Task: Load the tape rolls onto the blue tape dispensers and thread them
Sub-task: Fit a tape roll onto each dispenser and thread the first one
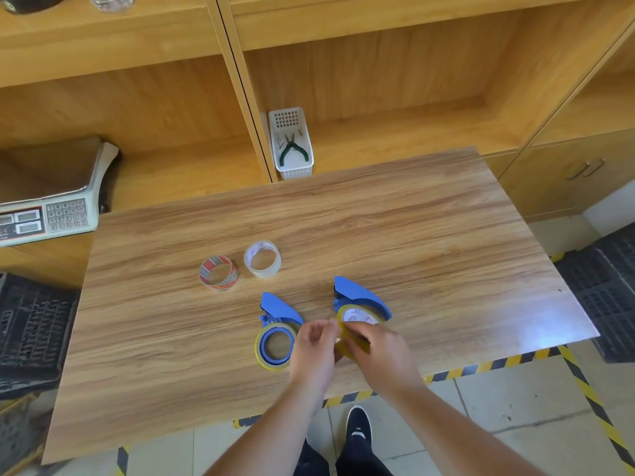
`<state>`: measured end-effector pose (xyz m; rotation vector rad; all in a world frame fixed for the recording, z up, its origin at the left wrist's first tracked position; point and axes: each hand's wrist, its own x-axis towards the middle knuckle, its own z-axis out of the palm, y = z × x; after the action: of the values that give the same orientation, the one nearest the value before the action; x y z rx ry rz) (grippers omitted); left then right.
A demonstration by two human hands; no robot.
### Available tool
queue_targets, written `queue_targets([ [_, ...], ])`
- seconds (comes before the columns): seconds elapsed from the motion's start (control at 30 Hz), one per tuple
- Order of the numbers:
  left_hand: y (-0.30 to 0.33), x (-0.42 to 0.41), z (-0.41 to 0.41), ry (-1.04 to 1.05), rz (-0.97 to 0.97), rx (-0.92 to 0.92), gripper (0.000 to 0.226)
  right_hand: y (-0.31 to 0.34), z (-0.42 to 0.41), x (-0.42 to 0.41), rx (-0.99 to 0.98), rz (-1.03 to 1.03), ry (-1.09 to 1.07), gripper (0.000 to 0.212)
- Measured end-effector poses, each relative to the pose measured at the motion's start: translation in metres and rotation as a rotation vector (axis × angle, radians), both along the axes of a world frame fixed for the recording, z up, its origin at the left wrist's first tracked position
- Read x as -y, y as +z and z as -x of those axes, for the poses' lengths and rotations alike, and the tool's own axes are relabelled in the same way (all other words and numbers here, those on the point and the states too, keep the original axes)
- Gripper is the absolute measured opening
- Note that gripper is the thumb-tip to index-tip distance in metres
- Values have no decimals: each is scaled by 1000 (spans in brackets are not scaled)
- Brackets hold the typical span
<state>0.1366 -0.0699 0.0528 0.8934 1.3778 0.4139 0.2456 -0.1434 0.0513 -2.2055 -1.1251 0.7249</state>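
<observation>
Working at the near edge of the desk [446, 235], I have two blue dispensers lying flat on it, well inside the edge. The left dispenser [278, 312] carries a yellowish tape roll [273, 364] seated around its blue hub. The right dispenser [360, 297] has a second yellowish roll [357, 316] over its hub, partly hidden by my hands.

My right hand [381, 352] is closed over the near side of that second roll, apparently pinching a pulled length of tape [350, 347]. My left hand [314, 348] has thumb and fingertips drawn together at the roll's left rim; I cannot tell whether it grips the free end or only steadies it. My judgement: threading is in progress on the right dispenser.

Hazards, in descending order of scale:

1. The right dispenser is not visibly braced. A pull on the tape may slide or tip it toward the desk edge.
2. The roll may lift off the hub if the pull is angled upward.
3. The free strip may fold onto itself or stick to my fingers, since both hands crowd the same spot.
4. The thin end may tear or re-adhere to the roll, losing the start.

Two spare rolls, one red-printed [218, 273] and one clear [262, 259], stand apart farther back, clear of the work.
</observation>
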Motion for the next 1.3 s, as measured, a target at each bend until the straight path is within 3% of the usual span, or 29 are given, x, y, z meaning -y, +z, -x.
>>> queue_targets([
  [0.13,-7,-9,-5,24,135,44,28,-4,1,4,53,17,105,21],
  [0.23,-11,-15,-6,9,177,28,22,-5,0,10,14,-4,134,20],
  [0.4,-20,-19,-3,-126,63,-75,21,-8,-16,11,-22,-67,-51,23],
  [0.57,-35,-24,-3,-144,57,-67,20,-21,-44,7,-35,18,-189,32],
  [0.83,-48,-27,-24,-182,69,-105,28,-39,-58,2,-97,167,-192,36],
  [1.3,-62,-30,-36,-157,29,-224,39,-49,-52,-5,-81,131,-227,34],
])
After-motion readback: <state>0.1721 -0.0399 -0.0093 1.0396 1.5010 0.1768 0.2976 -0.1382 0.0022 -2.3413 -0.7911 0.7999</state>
